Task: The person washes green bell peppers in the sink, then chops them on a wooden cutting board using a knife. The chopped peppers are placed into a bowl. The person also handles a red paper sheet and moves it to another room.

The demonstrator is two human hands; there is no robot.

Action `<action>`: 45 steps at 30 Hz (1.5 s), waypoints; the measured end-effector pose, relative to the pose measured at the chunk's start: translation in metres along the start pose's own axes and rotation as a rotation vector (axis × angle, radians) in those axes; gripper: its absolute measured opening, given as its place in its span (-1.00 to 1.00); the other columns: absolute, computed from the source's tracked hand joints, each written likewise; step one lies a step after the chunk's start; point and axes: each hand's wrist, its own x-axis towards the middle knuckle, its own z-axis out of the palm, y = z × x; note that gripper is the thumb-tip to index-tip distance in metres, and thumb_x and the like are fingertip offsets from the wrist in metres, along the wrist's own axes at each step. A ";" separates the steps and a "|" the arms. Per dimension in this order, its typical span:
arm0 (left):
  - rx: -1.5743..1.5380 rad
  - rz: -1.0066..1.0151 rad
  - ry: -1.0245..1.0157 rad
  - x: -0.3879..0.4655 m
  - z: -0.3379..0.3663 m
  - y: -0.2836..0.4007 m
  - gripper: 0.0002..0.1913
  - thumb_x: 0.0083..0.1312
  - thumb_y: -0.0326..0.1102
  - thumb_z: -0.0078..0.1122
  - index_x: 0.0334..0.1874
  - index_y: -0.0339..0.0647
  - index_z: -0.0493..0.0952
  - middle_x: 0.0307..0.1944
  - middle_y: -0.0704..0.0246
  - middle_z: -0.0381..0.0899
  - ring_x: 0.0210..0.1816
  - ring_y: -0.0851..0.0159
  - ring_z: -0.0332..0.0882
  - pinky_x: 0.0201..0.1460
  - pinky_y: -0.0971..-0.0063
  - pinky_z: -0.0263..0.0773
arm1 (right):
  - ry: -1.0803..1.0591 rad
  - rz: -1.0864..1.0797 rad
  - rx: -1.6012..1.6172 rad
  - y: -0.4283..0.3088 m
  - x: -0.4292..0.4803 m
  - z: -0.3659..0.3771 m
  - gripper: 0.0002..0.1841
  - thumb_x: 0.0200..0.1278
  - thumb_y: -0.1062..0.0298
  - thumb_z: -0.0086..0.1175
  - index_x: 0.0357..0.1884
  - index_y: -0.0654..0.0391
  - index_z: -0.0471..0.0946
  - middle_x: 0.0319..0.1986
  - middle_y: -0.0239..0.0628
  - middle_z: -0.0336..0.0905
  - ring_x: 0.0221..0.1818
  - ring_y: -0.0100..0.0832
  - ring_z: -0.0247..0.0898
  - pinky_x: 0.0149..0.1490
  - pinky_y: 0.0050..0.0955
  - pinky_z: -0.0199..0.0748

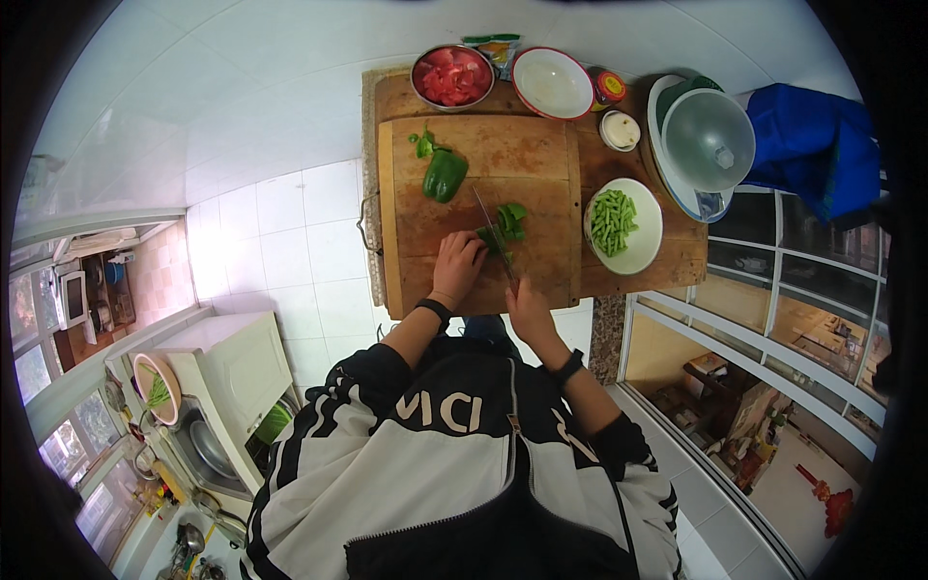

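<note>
My right hand (530, 310) grips the handle of a kitchen knife (494, 226), whose blade slants up and left over the wooden cutting board (522, 148). Curled fingers of my left hand (458, 262) press on a piece of green pepper (484, 235) just left of the blade. Cut green pepper pieces (512, 220) lie to the right of the knife. Farther up the board rests a larger green bell pepper part (444, 176), and beside it is the pepper's stem with scraps (424, 145). My left palm is hidden from above.
Behind the board stand a metal bowl of sliced red meat (452, 77), a red-rimmed white bowl (553, 83), a red-lidded jar (610, 87) and a small white dish (620, 131). At right are a bowl of cut green beans (615, 223), a translucent bowl (707, 138) and a blue bag (808, 148).
</note>
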 end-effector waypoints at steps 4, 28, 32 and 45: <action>0.022 0.010 -0.017 -0.002 0.001 -0.001 -0.82 0.22 -0.42 0.38 -0.14 -0.21 0.65 -0.04 0.28 0.58 0.05 0.05 0.51 0.14 0.22 0.43 | -0.008 0.033 0.045 0.003 0.012 0.013 -0.66 0.53 0.19 -0.01 0.06 0.30 0.35 -0.31 0.33 0.63 -0.22 0.37 0.55 -0.12 0.31 0.45; 0.004 0.020 -0.180 -0.010 -0.018 0.011 -0.67 0.36 -0.37 0.25 0.16 -0.20 0.60 0.21 0.21 0.53 0.26 -0.03 0.45 0.38 0.12 0.34 | 0.151 -0.065 -0.134 0.052 -0.007 -0.021 -0.51 0.42 0.26 0.17 0.32 0.20 0.44 0.04 0.04 0.65 0.05 0.08 0.60 0.03 0.00 0.57; -0.026 0.027 -0.199 -0.016 -0.022 0.008 -0.65 0.36 -0.36 0.26 0.18 -0.20 0.59 0.27 0.20 0.52 0.33 -0.02 0.43 0.42 0.13 0.32 | 0.225 -0.070 0.171 0.068 -0.017 -0.021 -0.61 0.50 0.22 0.13 0.23 0.22 0.48 -0.15 -0.02 0.67 -0.12 -0.05 0.64 -0.10 -0.12 0.59; 0.052 0.050 -0.264 -0.004 -0.015 0.017 -0.08 0.20 -0.12 0.53 0.58 -0.13 0.20 0.63 0.11 0.07 0.59 -0.09 0.09 0.59 0.05 0.11 | -0.123 0.477 1.154 0.120 -0.057 -0.010 -0.77 0.63 0.10 0.02 -0.09 0.06 0.43 -0.49 -0.41 0.49 -0.58 -0.54 0.43 -0.49 -0.50 0.44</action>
